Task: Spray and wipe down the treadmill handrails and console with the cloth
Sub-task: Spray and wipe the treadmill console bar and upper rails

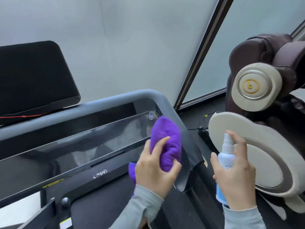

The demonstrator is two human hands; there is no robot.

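My left hand (154, 169) grips a bunched purple cloth (166, 139) and presses it on the right end of the treadmill's glossy black console (66, 151), close to the grey handrail (115, 100) where it bends down at the right corner. My right hand (237, 176) holds a white and blue spray bottle (225, 161) upright to the right of the console, forefinger resting on the nozzle top. A black screen panel (33, 75) stands behind the rail at the upper left.
A brown and beige massage chair (257, 90) stands close on the right, its round armrest (264, 156) right behind the bottle. Frosted glass panes (132, 47) with a dark frame post (201, 53) lie ahead. Cables trail on the dark floor (203, 119).
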